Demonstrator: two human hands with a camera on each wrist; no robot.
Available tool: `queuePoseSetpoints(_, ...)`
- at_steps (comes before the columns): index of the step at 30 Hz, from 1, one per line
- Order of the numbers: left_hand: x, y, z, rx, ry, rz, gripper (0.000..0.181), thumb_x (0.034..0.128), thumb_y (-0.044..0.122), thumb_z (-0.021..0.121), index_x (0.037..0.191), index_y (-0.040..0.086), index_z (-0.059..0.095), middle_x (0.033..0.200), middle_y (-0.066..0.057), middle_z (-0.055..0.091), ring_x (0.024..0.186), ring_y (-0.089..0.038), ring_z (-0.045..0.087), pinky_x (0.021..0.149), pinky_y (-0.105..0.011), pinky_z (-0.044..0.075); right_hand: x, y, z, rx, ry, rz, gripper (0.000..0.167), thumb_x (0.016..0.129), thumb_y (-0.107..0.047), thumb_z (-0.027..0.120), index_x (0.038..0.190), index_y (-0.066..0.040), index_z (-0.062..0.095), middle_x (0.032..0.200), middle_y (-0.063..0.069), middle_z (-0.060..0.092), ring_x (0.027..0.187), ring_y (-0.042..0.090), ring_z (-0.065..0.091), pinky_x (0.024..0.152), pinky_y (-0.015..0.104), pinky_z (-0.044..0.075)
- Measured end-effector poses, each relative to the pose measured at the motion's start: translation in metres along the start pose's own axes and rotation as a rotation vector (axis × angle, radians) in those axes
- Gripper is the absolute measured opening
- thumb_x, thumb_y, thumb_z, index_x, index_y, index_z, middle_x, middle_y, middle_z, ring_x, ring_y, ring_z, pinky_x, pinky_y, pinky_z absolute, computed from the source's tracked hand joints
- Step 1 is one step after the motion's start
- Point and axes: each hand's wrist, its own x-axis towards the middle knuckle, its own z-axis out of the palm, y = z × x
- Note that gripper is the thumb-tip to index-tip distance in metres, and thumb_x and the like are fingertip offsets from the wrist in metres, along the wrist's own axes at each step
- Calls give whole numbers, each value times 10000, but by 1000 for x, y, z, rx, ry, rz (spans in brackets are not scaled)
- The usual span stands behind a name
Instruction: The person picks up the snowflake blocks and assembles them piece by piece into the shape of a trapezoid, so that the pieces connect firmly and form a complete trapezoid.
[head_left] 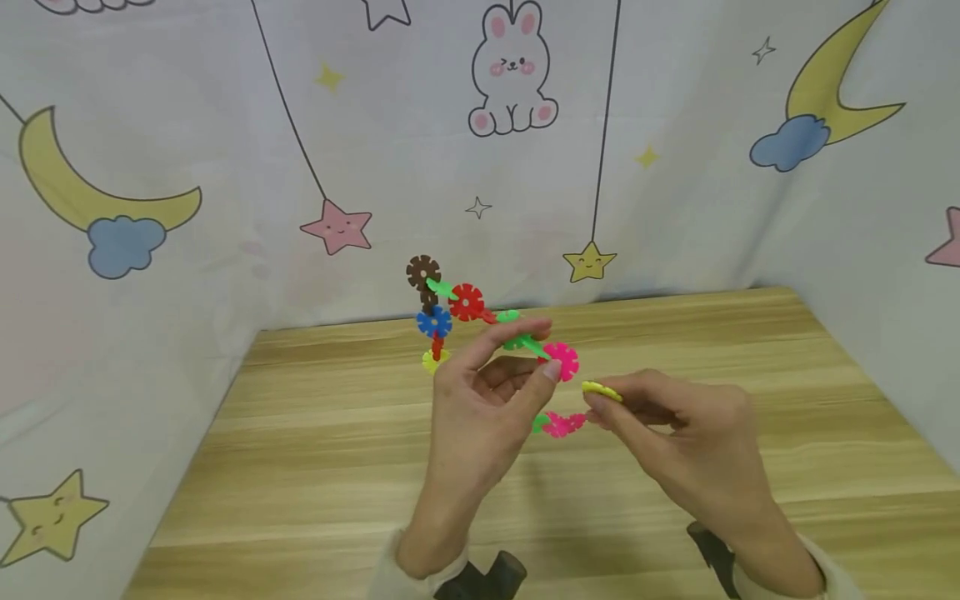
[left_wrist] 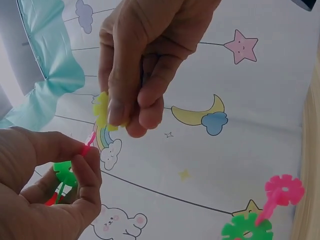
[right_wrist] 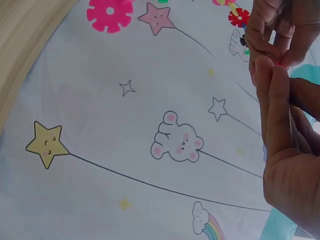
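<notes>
A chain of slotted, flower-shaped plastic discs hangs from my left hand (head_left: pixel 483 417), which pinches the pink disc (head_left: pixel 567 360) at one end between thumb and fingers. Along the chain are a brown disc (head_left: pixel 423 272), a blue disc (head_left: pixel 434 322), a red disc (head_left: pixel 467 302) and green ones. Just to the right, my right hand (head_left: pixel 693 437) pinches a loose yellow disc (head_left: pixel 602 390), held nearly edge-on. In the left wrist view the yellow disc (left_wrist: pixel 101 111) is close above the pink disc's edge (left_wrist: pixel 89 143); whether they touch, I cannot tell. My left hand hides part of the chain.
Lower down, pink discs (head_left: pixel 561 426) at the chain's other end show between the hands. Beneath is a wood-grain table (head_left: pixel 315 483). A white cloth (head_left: pixel 420 167) printed with moons, stars and animals stands behind and at both sides.
</notes>
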Motion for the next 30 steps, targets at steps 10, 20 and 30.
queuePoseSetpoints(10, -2, 2, -2, 11, 14, 20, 373, 945, 8, 766, 1304, 107, 753, 1225, -87, 732, 917, -196, 782, 867, -324, 674, 3, 0, 16, -93, 103, -78, 48, 892, -53, 861, 939, -59, 851, 782, 91, 823, 674, 4, 770, 665, 120, 601)
queuePoseSetpoints(20, -4, 3, 5, 48, -15, 118, 331, 922, -49, 768, 1235, 55, 778, 1186, -115, 778, 891, -237, 764, 856, -358, 675, 0, 1, 18, -322, 125, -184, 261, 749, 78, 870, 962, -72, 848, 746, -14, 791, 596, 37, 669, 603, 96, 534)
queuePoseSetpoints(30, -1, -2, 3, 61, -145, 69, 265, 940, -44, 767, 1200, 8, 771, 1159, -154, 790, 933, -260, 785, 867, -352, 675, -1, -6, 10, -460, 26, -192, 298, 694, 105, 900, 923, -59, 801, 730, -2, 744, 540, 33, 510, 499, 137, 432)
